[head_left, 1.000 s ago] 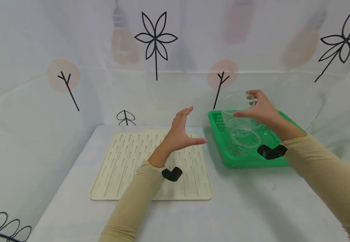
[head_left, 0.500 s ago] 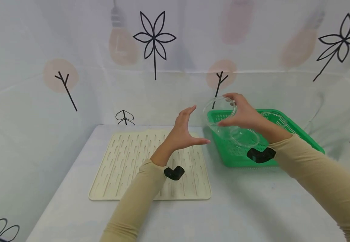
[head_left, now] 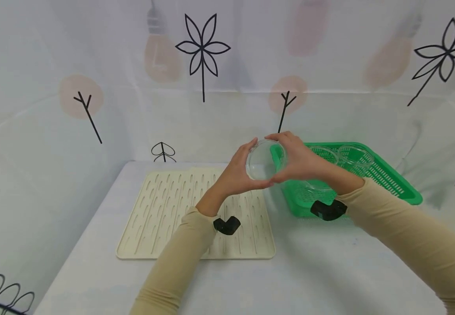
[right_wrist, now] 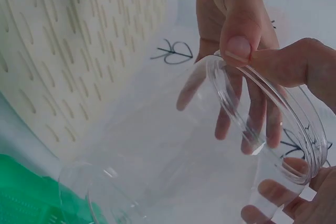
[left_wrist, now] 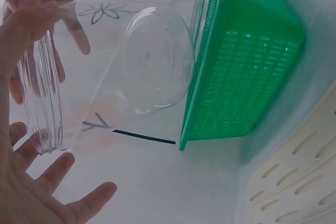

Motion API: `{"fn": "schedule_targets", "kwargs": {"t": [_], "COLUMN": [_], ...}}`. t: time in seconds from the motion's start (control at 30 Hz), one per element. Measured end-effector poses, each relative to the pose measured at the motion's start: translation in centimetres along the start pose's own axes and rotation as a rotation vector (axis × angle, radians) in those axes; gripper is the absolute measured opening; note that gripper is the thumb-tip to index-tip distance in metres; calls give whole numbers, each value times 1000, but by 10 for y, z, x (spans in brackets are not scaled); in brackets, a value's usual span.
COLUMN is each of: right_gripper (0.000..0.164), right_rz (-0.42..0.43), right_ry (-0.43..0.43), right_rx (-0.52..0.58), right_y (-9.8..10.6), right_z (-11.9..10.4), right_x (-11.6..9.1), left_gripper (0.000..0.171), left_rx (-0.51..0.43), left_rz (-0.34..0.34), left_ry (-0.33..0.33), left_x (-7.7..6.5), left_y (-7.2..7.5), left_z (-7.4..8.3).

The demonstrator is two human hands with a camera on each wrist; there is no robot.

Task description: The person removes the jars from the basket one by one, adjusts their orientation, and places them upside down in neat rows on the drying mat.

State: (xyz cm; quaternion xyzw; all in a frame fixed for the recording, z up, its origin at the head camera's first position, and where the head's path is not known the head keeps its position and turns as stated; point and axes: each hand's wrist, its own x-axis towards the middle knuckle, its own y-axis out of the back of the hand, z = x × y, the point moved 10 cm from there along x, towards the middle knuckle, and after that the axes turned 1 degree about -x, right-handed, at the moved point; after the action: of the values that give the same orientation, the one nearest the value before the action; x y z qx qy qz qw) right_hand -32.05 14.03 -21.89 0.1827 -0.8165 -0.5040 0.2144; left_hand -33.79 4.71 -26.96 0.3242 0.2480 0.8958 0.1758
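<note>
A clear plastic jar (head_left: 264,161) with a threaded, lidless mouth is held up over the gap between the cream mat and the green basket. My left hand (head_left: 235,174) curves round the left side of its rim, thumb below and fingers above. From the other side my right hand (head_left: 299,159) grips the same rim, and the two thumbs meet at its lower edge. In the right wrist view the jar's clear body (right_wrist: 173,150) stretches away from the hands, its base overlapping the basket. Fingers show through the clear wall.
The green perforated basket (head_left: 410,192) stands at the right and contains several more clear jars, one with its round rim (head_left: 355,154) showing. A cream ribbed drying mat (head_left: 164,218) lies flat on the white table (head_left: 251,288). Behind is a patterned cloth wall.
My right hand has carried the jar leftward and slightly down, away from above the basket, into my left hand. The left hand, open before, now holds the rim too.
</note>
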Motion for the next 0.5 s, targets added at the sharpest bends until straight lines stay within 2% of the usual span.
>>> {"fn": "schedule_targets", "kwargs": {"t": [0.13,0.27,0.5], "right_gripper": [94,96,98], "right_rz": [-4,2,129], "right_ry": [5,4,-64], "right_rx": [16,98,227], "right_y": [-2,-4,-4], "right_z": [-3,0,15], "right_x": [0,-3,-12], "left_gripper": [100,97,97], "left_rx": [-53,-122,-190], "left_rz": [-2,8,34], "left_ry": [-21,-17,10], "left_x": [-2,-4,-10], "left_y": [2,6,16], "left_z": [3,3,-4]}}
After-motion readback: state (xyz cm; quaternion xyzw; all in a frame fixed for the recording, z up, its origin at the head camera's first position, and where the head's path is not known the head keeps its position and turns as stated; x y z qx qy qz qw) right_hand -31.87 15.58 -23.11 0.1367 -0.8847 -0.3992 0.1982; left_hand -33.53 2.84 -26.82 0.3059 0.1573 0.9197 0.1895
